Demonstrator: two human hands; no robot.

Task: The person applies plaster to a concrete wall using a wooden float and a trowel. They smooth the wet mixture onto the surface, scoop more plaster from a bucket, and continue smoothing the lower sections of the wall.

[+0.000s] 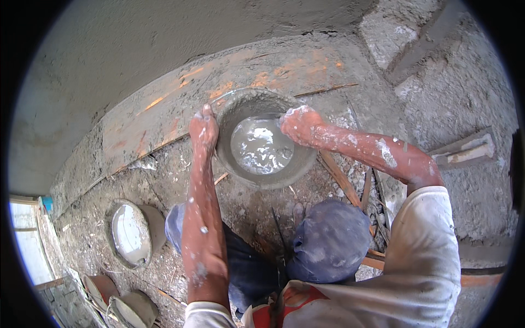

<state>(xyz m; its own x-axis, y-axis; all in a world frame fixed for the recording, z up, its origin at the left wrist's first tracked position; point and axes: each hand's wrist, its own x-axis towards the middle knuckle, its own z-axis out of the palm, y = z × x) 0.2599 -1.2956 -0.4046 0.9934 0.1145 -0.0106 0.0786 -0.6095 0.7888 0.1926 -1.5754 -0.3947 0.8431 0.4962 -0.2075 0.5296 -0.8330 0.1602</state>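
A large cement-crusted bucket [303, 164] stands in front of my knees, with wet grey liquid mix [260, 145] inside. My left hand [204, 131] is closed at its left rim, where the thin wire handle [221, 98] meets the fingers. Over the right part of the opening, my right hand [299, 126] is in a fist. From that fist a thin dark edge of a tool [265, 116] reaches left across the mix; its kind cannot be made out. Pale splashes cover both hands and forearms.
Left of my knee stands a smaller bucket [156, 227] holding watery liquid. Two more containers [101, 288] [136, 307] sit at lower left. A plastered wall [164, 44] rises beyond a mortar-smeared board [158, 115]. Wood strips [342, 177] lie right; a wooden float [465, 150] rests farther right.
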